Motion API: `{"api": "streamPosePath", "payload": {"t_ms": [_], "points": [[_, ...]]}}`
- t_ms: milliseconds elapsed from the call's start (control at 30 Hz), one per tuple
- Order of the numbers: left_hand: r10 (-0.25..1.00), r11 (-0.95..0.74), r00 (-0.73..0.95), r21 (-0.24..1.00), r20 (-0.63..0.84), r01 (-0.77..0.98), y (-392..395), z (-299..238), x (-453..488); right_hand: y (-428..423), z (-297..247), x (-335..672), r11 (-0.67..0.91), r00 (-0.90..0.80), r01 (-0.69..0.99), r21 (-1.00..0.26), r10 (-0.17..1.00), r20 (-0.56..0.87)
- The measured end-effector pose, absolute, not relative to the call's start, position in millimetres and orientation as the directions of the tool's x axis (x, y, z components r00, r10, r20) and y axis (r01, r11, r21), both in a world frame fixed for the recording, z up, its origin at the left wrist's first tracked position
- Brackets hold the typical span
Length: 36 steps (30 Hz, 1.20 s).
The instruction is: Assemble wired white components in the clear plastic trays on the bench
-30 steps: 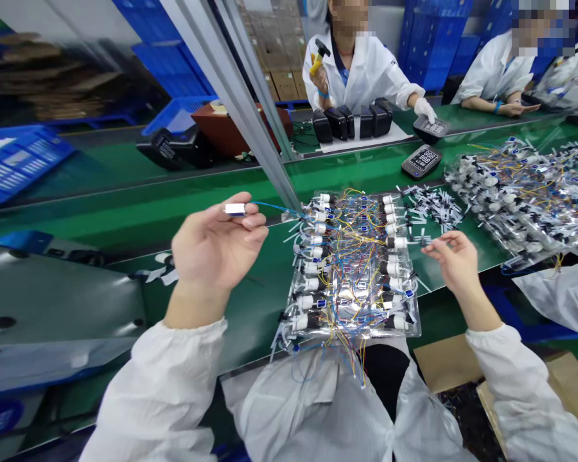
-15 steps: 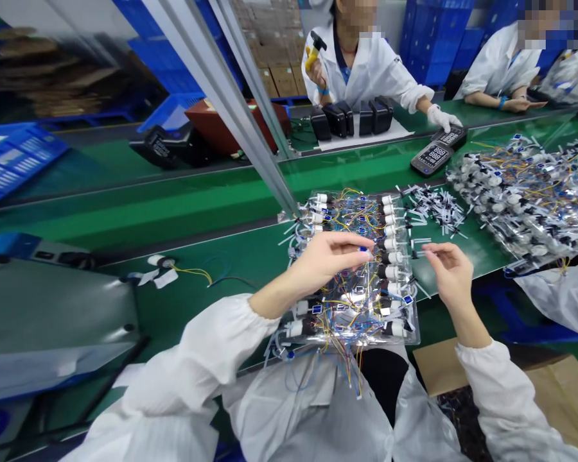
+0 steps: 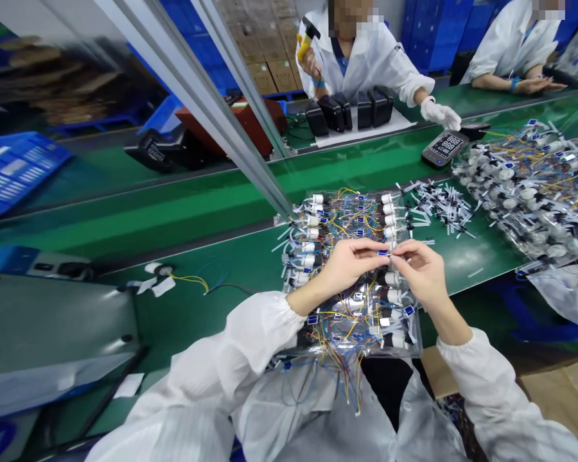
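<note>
Over a clear plastic tray (image 3: 417, 345), my left hand (image 3: 351, 264) pinches a small blue-faced part (image 3: 382, 253) between thumb and fingertips. My right hand (image 3: 422, 269) meets it there, closed in a pinch; what its fingertips hold is too small to make out. Under both hands the tray carries rows of white-and-black cylinders (image 3: 388, 210) along its two sides, with yellow, blue and red wires (image 3: 351, 327) tangled between them. Some wires hang over the near edge. A heap of little white-and-black strips (image 3: 444, 206) lies just beyond the tray on the right.
More loaded trays (image 3: 515, 192) are stacked to the right. A single wired cylinder (image 3: 158, 269) lies at left on the green table. A metal post (image 3: 212, 109) slants down behind the tray. Across the belt (image 3: 197, 199), a co-worker's gloved hand (image 3: 440, 114) is near a black display unit (image 3: 445, 149).
My right hand has moved left from beside the tray to my left fingertips. My left hand has shifted slightly right. Across the belt, the display units have shifted.
</note>
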<state>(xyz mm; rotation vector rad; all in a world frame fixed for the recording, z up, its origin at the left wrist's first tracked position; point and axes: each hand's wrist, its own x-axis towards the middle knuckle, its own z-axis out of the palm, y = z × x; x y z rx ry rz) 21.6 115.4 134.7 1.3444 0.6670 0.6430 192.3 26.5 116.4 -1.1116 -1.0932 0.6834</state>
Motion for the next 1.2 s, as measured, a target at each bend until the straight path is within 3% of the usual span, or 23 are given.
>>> {"api": "streamPosePath", "payload": {"t_ms": [333,433,533,667,767,1000,1200], "points": [[0.762,-0.057,0.644,0.997,0.071,-0.043,114.7,129.5,22.1,26.6,112.6,188.7,0.345,0.398,0.038,-0.938,0.856,0.331],[0.73,-0.28,0.65,0.96,0.212,0.002,115.6,130.3,17.7,25.7,109.7,187.5,0.357,0.398,0.021,-0.934,0.854,0.335],[0.637,-0.546,0.661,0.837,0.396,0.024,117.9,132.0,12.6,23.5,108.0,188.2,0.364,0.379,0.033,-0.931,0.857,0.349],[0.468,-0.728,0.713,0.686,0.523,-0.025,121.6,132.1,8.5,20.1,106.6,193.8,0.329,0.297,0.157,-0.931,0.883,0.362],[0.423,-0.758,0.728,0.651,0.54,-0.043,121.6,130.3,8.3,19.6,105.5,196.9,0.281,0.271,0.196,-0.94,0.905,0.327],[0.495,-0.752,0.594,0.655,0.635,-0.073,115.3,125.7,11.7,21.8,108.2,191.3,0.385,0.354,0.062,-0.921,0.854,0.38],[0.524,-0.742,0.582,0.669,0.622,-0.047,114.9,123.1,9.9,20.2,102.1,190.4,0.355,0.417,0.02,-0.935,0.846,0.331]]}}
